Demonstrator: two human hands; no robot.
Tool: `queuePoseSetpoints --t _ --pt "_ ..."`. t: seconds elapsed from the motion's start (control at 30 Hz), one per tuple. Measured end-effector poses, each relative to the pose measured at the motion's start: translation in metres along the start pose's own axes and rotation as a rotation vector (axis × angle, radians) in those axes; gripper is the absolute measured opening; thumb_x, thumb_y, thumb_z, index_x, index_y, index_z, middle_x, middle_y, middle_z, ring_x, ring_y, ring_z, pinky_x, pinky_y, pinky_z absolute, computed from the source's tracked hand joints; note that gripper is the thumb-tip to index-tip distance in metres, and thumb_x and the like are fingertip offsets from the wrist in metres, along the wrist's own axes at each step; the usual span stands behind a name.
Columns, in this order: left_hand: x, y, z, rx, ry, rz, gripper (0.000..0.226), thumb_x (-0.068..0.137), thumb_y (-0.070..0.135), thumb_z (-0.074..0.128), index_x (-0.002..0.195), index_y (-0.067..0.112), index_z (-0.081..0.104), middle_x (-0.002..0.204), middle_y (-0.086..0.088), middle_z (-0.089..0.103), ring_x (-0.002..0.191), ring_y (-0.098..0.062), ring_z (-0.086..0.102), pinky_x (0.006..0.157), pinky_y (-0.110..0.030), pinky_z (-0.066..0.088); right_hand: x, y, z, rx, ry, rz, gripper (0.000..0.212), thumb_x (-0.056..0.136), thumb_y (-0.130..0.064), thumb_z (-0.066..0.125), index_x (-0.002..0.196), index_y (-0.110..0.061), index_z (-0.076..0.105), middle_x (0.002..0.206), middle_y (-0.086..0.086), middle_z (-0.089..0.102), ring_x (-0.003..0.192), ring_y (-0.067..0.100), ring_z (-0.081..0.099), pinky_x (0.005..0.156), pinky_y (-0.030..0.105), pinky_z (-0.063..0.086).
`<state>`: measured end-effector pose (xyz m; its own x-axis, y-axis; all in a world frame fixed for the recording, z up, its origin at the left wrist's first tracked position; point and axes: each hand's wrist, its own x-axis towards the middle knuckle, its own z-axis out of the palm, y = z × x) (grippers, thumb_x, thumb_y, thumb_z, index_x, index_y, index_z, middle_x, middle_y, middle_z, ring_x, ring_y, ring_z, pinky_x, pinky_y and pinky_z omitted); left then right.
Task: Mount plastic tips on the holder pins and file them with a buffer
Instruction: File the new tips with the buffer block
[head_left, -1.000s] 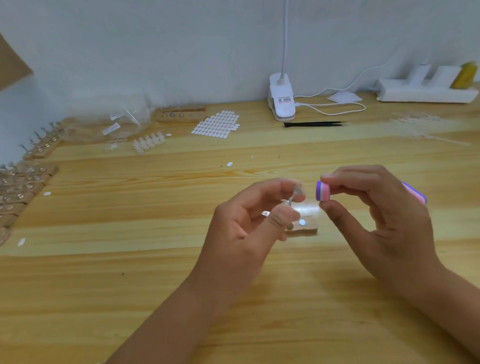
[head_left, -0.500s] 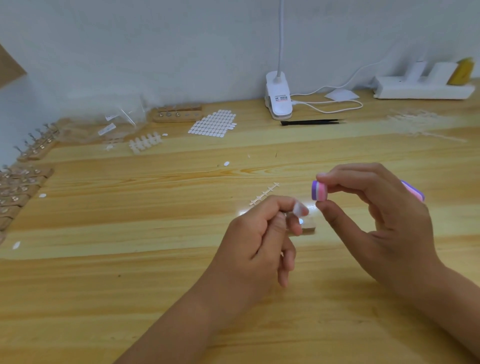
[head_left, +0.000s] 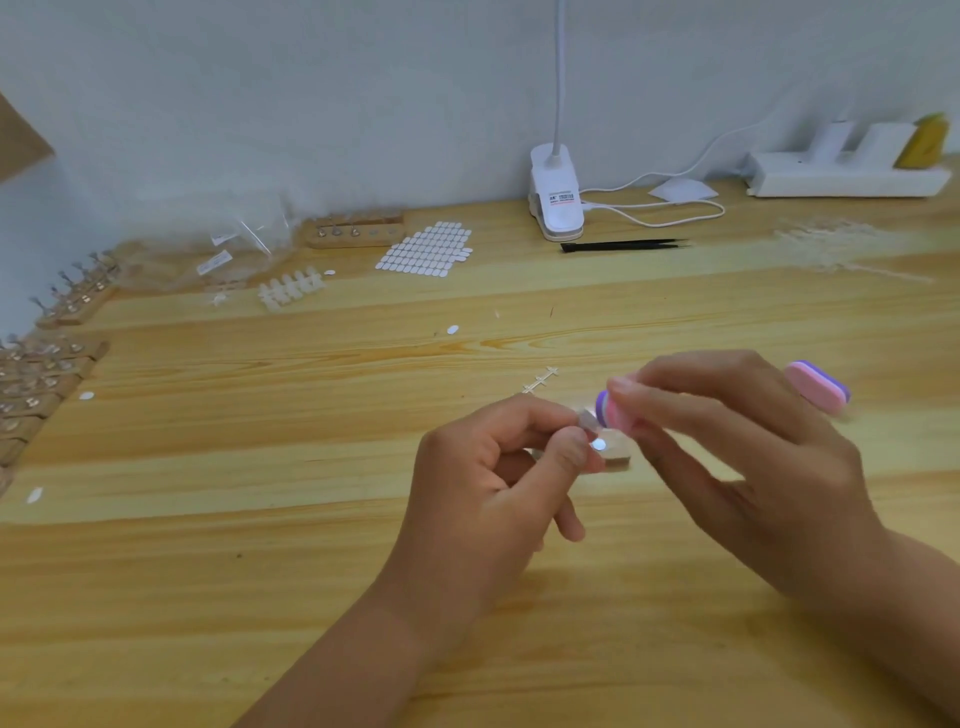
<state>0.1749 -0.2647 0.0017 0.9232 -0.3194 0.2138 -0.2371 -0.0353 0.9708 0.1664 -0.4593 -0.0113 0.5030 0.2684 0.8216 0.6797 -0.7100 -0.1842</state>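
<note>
My left hand (head_left: 498, 467) pinches a small clear plastic tip (head_left: 588, 419) on a holder pin between thumb and forefinger, just above a small wooden holder block (head_left: 613, 452) on the table. My right hand (head_left: 748, 457) grips a pink and purple buffer (head_left: 815, 387); its near end (head_left: 609, 408) touches the tip, its far end sticks out behind my fingers. The right hand and buffer are blurred. The pin itself is mostly hidden by my left fingers.
Wooden holder blocks with pins (head_left: 47, 358) line the left edge. A sheet of white adhesive dots (head_left: 423, 249), a strip of white tips (head_left: 291, 288), plastic bags (head_left: 208, 254), black tweezers (head_left: 623, 244), a clip lamp (head_left: 555, 200), a tip sprue (head_left: 540, 382) and a power strip (head_left: 847, 174) lie further back.
My right hand has brought the buffer's end down and left against the tip. My left hand has lowered the tip over the wooden block and turned it toward the buffer.
</note>
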Motion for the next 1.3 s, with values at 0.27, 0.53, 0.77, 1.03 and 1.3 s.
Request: queuePoseSetpoints --t 0.27,0.53,0.77,1.03,1.3 --pt "0.0 0.003 0.001 -0.028 0.006 0.009 0.01 0.091 0.026 0.065 0.085 0.02 0.071 0.074 -0.002 0.073 0.047 -0.02 0.067 0.04 -0.022 0.043 0.0 -0.005 0.001 0.019 0.017 -0.055 0.026 0.09 0.003 0.07 0.115 -0.004 0.066 0.099 0.012 0.069 0.093 0.022 0.065 0.087 0.028 0.051" --pt "0.0 0.002 0.002 -0.073 -0.03 -0.017 0.012 0.093 0.021 0.061 0.085 0.019 0.07 0.073 -0.004 0.072 0.046 -0.023 0.066 0.039 -0.026 0.045 -0.002 -0.009 0.002 0.079 0.026 -0.065 0.023 0.093 0.001 0.068 0.115 -0.009 0.069 0.103 0.008 0.065 0.098 0.018 0.063 0.089 0.027 0.049" --pt "0.0 0.002 0.001 -0.068 -0.013 -0.001 0.013 0.091 0.026 0.063 0.083 0.017 0.069 0.067 -0.003 0.069 0.044 -0.023 0.065 0.04 -0.024 0.045 -0.003 -0.013 0.006 0.106 0.012 -0.049 0.025 0.093 0.0 0.069 0.113 -0.015 0.071 0.102 0.01 0.066 0.098 0.019 0.062 0.089 0.026 0.049" --pt "0.001 0.0 0.0 -0.073 -0.017 0.006 0.013 0.089 0.031 0.063 0.079 0.025 0.069 0.065 -0.004 0.068 0.044 -0.021 0.065 0.041 -0.023 0.045 -0.001 -0.017 0.01 0.111 0.012 -0.044 0.023 0.093 0.002 0.068 0.112 -0.011 0.07 0.103 0.009 0.065 0.1 0.019 0.062 0.09 0.025 0.048" --pt "0.002 -0.001 0.001 -0.04 -0.002 0.011 0.013 0.089 0.029 0.065 0.078 0.022 0.068 0.063 0.0 0.067 0.047 -0.019 0.066 0.043 -0.024 0.046 0.0 -0.014 0.009 0.095 -0.006 -0.032 0.024 0.092 0.003 0.069 0.11 -0.011 0.073 0.103 0.01 0.066 0.097 0.023 0.064 0.086 0.03 0.05"
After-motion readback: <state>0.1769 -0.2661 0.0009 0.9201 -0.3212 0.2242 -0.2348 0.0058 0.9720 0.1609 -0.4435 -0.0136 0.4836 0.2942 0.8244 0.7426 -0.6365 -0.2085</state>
